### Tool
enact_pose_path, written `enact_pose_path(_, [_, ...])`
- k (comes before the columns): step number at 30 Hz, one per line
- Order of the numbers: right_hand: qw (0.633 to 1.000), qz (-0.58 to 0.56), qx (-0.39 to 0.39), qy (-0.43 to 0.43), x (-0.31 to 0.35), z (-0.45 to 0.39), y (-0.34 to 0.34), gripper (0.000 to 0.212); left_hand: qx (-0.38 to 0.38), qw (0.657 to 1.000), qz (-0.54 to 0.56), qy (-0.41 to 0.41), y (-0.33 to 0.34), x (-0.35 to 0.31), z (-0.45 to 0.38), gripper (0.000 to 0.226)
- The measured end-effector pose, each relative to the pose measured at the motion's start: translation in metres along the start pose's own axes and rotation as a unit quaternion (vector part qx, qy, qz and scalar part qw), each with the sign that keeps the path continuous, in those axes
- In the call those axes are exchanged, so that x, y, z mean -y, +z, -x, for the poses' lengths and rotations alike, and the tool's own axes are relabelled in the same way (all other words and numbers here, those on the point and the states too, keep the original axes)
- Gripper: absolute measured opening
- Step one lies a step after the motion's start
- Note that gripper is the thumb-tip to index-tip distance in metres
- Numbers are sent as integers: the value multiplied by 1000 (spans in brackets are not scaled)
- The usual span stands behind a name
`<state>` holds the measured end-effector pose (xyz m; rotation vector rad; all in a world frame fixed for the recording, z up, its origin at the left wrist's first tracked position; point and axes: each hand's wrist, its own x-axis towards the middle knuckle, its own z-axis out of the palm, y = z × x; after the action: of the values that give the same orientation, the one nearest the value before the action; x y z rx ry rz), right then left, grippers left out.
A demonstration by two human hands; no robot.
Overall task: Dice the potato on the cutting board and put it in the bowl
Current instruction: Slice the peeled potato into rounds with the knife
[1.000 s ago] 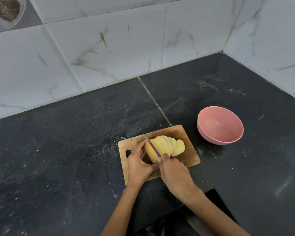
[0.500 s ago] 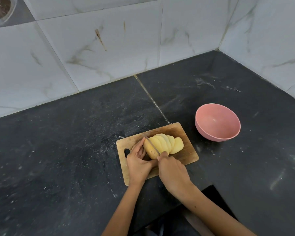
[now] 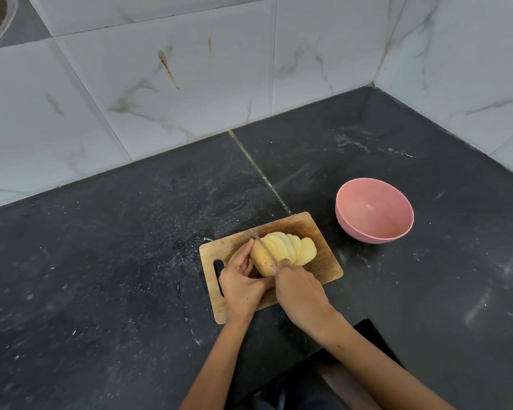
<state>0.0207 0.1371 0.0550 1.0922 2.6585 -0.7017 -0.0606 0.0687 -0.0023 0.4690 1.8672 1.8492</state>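
A peeled yellow potato [image 3: 290,250] lies on a small wooden cutting board [image 3: 323,255], its right part cut into several slices that lean together. My left hand [image 3: 240,282] grips the uncut left end of the potato with curled fingers. My right hand [image 3: 296,288] holds a knife [image 3: 265,250] whose thin blade lies across the potato at the edge of the slices; the handle is hidden in my fist. An empty pink bowl [image 3: 373,214] stands on the counter to the right of the board.
The board sits on a black stone counter [image 3: 131,261] dusted with white specks. White marble-look tiled walls [image 3: 190,69] close the back and right side, meeting in a corner. The counter's front edge steps back just below my right forearm.
The blade has shifted slightly along the potato while both hands stayed in place on the board. The camera has drifted a little.
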Motion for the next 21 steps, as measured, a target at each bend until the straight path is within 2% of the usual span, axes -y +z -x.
enact_pose_path(15, [998, -53, 29, 5, -12, 3, -5, 30, 10, 999, -46, -7, 3, -1, -1, 87])
enact_pose_path(21, [977, -159, 129, 58, -17, -8, -27, 32, 53, 995, -84, -4, -7, -2, -1, 86])
